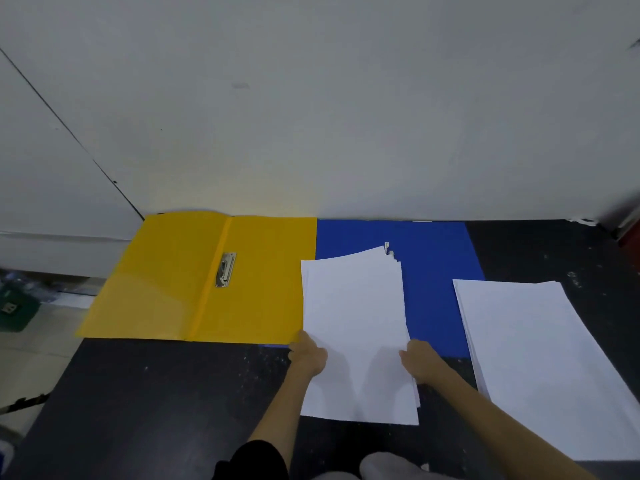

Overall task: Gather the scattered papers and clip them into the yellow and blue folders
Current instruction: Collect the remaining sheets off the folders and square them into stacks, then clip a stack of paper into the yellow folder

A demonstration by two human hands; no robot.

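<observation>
My left hand (307, 356) and right hand (420, 360) each grip a side edge of a white sheaf of loose paper sheets (356, 327), its far end over the open blue plastic folder (433, 271). The top corners fan out at one o'clock; if they stay uneven, I judge the clip will miss some sheets. At ten o'clock the open yellow plastic folder (166, 282) holds nothing under its metal clip (225, 270). A second white paper stack (540, 358) waits at three o'clock on the black table (156, 393).

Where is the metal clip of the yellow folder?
In the head view the metal clip sits left of centre on the open yellow folder, beside its spine fold, left of the held paper stack.
</observation>
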